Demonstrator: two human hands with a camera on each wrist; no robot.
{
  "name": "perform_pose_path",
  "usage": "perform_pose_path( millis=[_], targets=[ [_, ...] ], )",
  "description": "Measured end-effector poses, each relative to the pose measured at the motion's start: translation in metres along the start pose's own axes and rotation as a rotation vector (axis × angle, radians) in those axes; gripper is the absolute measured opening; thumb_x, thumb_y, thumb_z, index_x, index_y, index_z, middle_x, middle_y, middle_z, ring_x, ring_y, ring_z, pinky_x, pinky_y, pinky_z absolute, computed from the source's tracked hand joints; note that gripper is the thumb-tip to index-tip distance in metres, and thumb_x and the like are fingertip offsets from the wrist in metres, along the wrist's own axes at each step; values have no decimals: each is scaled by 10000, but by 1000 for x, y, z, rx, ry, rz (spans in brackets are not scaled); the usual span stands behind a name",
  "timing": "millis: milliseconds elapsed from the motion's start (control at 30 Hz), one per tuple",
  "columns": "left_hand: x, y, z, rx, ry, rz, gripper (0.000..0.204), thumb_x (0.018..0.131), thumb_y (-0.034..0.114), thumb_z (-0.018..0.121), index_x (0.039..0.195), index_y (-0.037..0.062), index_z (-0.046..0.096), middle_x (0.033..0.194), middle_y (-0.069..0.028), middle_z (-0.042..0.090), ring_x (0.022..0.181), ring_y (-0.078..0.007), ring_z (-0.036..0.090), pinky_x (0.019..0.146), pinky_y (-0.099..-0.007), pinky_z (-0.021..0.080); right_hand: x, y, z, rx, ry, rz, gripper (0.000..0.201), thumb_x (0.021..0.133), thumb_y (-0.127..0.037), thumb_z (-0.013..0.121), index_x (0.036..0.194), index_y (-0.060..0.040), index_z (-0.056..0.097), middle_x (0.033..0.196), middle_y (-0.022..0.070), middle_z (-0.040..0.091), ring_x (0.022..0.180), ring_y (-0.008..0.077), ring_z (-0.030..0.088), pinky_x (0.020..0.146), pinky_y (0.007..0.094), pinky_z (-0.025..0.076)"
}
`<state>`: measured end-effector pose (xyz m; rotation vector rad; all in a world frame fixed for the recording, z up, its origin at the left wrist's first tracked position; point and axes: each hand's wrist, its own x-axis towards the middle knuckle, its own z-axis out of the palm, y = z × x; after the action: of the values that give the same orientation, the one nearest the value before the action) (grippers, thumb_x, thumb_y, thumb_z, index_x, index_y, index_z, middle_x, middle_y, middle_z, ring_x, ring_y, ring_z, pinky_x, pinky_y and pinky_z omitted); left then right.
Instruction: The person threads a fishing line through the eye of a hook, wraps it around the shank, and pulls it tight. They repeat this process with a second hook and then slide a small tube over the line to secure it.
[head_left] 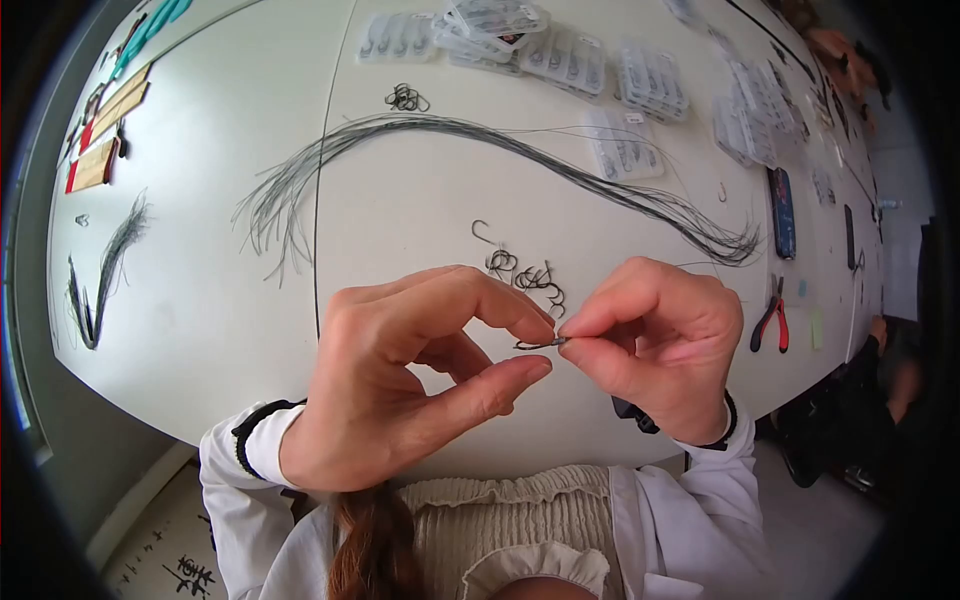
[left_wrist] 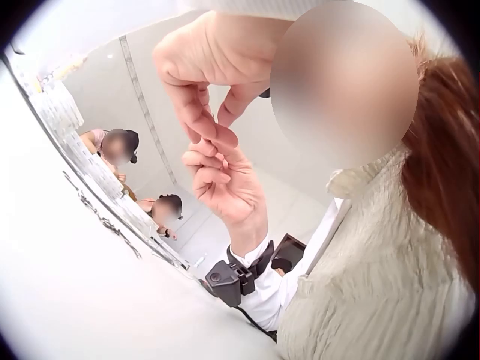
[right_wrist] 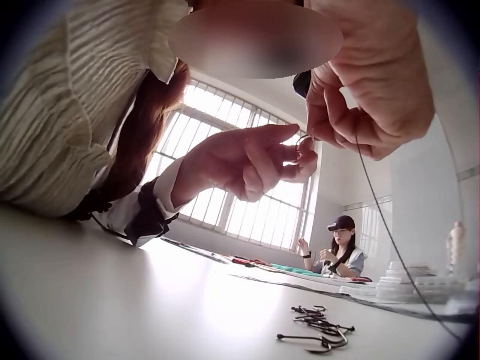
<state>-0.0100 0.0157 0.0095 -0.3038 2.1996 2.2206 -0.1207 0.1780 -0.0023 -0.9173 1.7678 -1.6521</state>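
Observation:
A dark fish hook (head_left: 530, 346) lies between the hands, its shank end pinched by the right hand's (head_left: 655, 340) thumb and index finger. The left hand (head_left: 400, 370) curves round the bend, index fingertip close above and thumb apart below; contact is unclear. In the left wrist view, the left hand (left_wrist: 217, 60) is above the right hand (left_wrist: 225, 184), fingertips meeting and hiding the hook. From the right hand (right_wrist: 375, 82) in the right wrist view, a dark line (right_wrist: 386, 217) runs down; the left hand (right_wrist: 240, 161) is beside the hook (right_wrist: 303, 138).
Loose hooks (head_left: 502, 263) lie just beyond the hands. Behind them stretches a long bundle of dark lines (head_left: 480, 135), with clear hook boxes (head_left: 560, 60) farther back. Red-handled pliers (head_left: 770, 315) are at the right, another line bundle (head_left: 115, 250) at the left. People sit farther off.

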Motion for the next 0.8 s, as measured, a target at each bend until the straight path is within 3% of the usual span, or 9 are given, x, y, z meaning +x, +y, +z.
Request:
perform_pose_path(
  millis=[400, 567, 633, 700, 733, 800],
  targets=[
    [2, 1, 0, -300, 19, -203, 28, 758, -43, 602, 756, -46, 573, 1017, -188, 571, 600, -133, 619, 502, -218, 520, -3, 1, 8, -92, 10, -58, 122, 671, 78, 676, 729, -17, 626, 661, 10, 595, 455, 30, 450, 405, 170, 343],
    [4, 2, -3, -474, -13, -414, 56, 743, -53, 596, 721, -26, 553, 1027, -170, 559, 569, -119, 609, 471, -193, 468, -4, 2, 11, -160, 4, -102, 122, 669, 81, 669, 728, -16, 622, 656, 15, 595, 456, 33, 452, 407, 171, 347],
    [6, 1, -4, -455, -28, -411, 64, 733, -53, 616, 753, -29, 559, 1025, -163, 559, 569, -118, 608, 479, -195, 477, -4, 3, 10, -180, -2, -113, 115, 677, 76, 667, 734, -13, 623, 656, 13, 596, 463, 27, 456, 408, 170, 349],
    [7, 1, -3, -434, -43, -406, 95, 724, -53, 636, 784, -32, 565, 1022, -157, 560, 568, -117, 607, 487, -198, 487, -5, 3, 9, 26, 57, 82, 83, 705, 57, 662, 748, 0, 621, 658, 9, 596, 499, 17, 472, 435, 165, 365],
    [6, 1, -1, -309, 18, -281, 150, 707, -54, 661, 823, -34, 568, 1008, -149, 565, 574, -117, 607, 495, -201, 496, -4, 2, 7, 25, 59, 80, 83, 705, 57, 662, 748, 0, 621, 658, 9, 596, 499, 17, 472, 435, 165, 365],
    [5, -2, -1, -45, 78, -34, 292, 666, -60, 716, 918, -39, 571, 977, -133, 574, 602, -120, 613, 511, -208, 518, -1, -3, 4, 171, 41, 247, 55, 731, 40, 657, 761, 13, 620, 674, 4, 597, 560, 11, 495, 481, 158, 388]
  ],
)
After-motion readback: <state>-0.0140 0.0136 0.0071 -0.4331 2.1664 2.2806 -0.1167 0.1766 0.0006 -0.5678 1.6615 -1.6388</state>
